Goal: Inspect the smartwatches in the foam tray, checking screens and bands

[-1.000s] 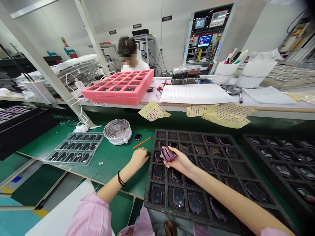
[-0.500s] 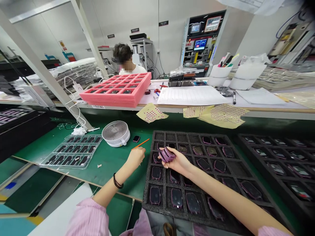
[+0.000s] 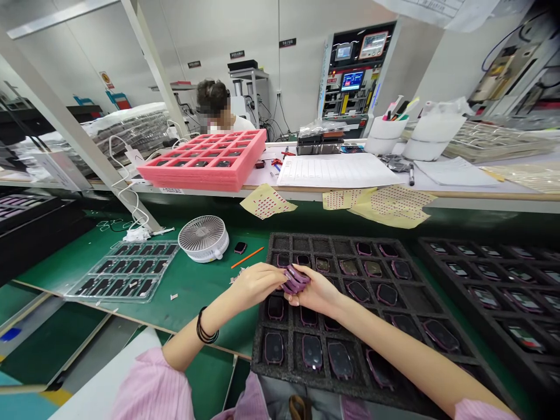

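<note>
My right hand [image 3: 317, 289] is closed around a small stack of purple watch cases [image 3: 296, 279] above the black foam tray [image 3: 306, 382]. My left hand [image 3: 258, 286] has come in from the left, its fingertips pinched against the near side of that stack; what lies between those fingertips is hidden. Dark-screened watches with purple frames, such as one watch [image 3: 312, 352], fill many of the tray's compartments. An orange stick [image 3: 247, 257] lies on the green mat beyond my left hand, with small white scraps [image 3: 236, 276] near it.
A white fan [image 3: 203, 238], a lone watch [image 3: 240, 247] and a clear tray of black parts [image 3: 122, 268] lie to the left. Another black tray [image 3: 494, 291] stands at right. Above, a shelf holds a pink foam tray [image 3: 196, 178] and papers [image 3: 336, 170]. A person [image 3: 219, 105] sits beyond.
My left hand has moved right from beside the orange stick to the purple watch cases, uncovering the stick and white scraps. My right hand still holds the stack in nearly the same place.
</note>
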### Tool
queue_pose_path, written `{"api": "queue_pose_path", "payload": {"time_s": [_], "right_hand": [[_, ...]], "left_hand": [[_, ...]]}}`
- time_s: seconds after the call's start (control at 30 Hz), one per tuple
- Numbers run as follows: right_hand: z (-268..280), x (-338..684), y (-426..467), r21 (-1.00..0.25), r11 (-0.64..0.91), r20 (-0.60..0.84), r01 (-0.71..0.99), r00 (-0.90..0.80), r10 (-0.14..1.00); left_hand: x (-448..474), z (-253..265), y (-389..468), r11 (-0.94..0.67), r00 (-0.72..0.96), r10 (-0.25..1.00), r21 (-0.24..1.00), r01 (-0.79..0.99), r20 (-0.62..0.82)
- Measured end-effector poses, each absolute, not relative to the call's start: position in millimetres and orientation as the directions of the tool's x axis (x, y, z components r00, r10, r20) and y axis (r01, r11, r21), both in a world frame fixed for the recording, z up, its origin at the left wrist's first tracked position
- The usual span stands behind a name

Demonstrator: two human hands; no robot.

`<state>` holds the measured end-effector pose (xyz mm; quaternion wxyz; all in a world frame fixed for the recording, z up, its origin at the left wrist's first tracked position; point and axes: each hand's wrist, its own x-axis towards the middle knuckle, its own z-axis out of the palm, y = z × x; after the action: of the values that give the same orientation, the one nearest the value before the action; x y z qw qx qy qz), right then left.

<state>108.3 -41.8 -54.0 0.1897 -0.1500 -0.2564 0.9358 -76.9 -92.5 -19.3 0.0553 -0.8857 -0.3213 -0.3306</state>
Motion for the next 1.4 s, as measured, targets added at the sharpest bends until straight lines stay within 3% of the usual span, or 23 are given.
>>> {"api": "queue_pose_path", "payload": {"time_s": [0.4,0.53,0.63,0.83,0.97,1.1,1.17,1.23,1.3,1.4], "right_hand": [[-54.0,110.2,-42.4,-0.541,-0.818,-0.185,-0.197,-0.92,0.344],[-57.0,112.0,-40.4,-0.588,-0.801,-0.21,-0.114,-0.934,0.287],[-58.6,113.2,-43.6,-0.634,-0.772,-0.258,-0.039,-0.931,0.259],[-64.8,108.5,-60.6,-0.708,-0.706,-0.338,0.0,-0.877,0.34],[-70.4,103.2,-67.3,-0.707,-0.708,-0.36,0.001,-0.862,0.358],[-70.2,100.7,-64.7,-0.691,-0.723,-0.353,-0.017,-0.864,0.358],[-67.8,101.3,-60.9,-0.697,-0.713,-0.335,-0.073,-0.846,0.414],[-65.3,102.6,-56.5,-0.708,-0.694,-0.328,-0.131,-0.809,0.487],[-63.5,103.8,-52.4,-0.719,-0.672,-0.321,-0.176,-0.774,0.546],[-62.0,104.7,-48.6,-0.733,-0.647,-0.314,-0.21,-0.739,0.596]], "left_hand": [[-75.4,-24.0,-87.9,-0.853,0.555,0.471,0.194,0.485,0.686],[-77.4,-21.8,-87.8,-0.795,0.502,0.606,0.445,0.412,0.618],[-80.3,-17.2,-88.6,-0.659,0.496,0.74,0.637,0.399,0.454],[-81.5,-20.9,-91.0,-0.481,0.587,0.784,0.797,0.366,0.203],[-81.6,-28.1,-91.1,-0.451,0.605,0.782,0.805,0.386,0.148],[-98.9,-33.6,-79.5,-0.31,0.476,0.877,0.829,0.465,0.062],[-113.4,-38.5,-70.7,-0.189,0.309,0.951,0.758,0.624,-0.017],[-126.9,-46.6,-63.4,-0.041,0.083,0.995,0.583,0.812,-0.046],[-136.1,-57.5,-58.6,0.06,-0.047,0.998,0.485,0.872,-0.039],[-141.1,-74.6,-54.1,0.123,-0.111,0.992,0.451,0.884,-0.051]]}}
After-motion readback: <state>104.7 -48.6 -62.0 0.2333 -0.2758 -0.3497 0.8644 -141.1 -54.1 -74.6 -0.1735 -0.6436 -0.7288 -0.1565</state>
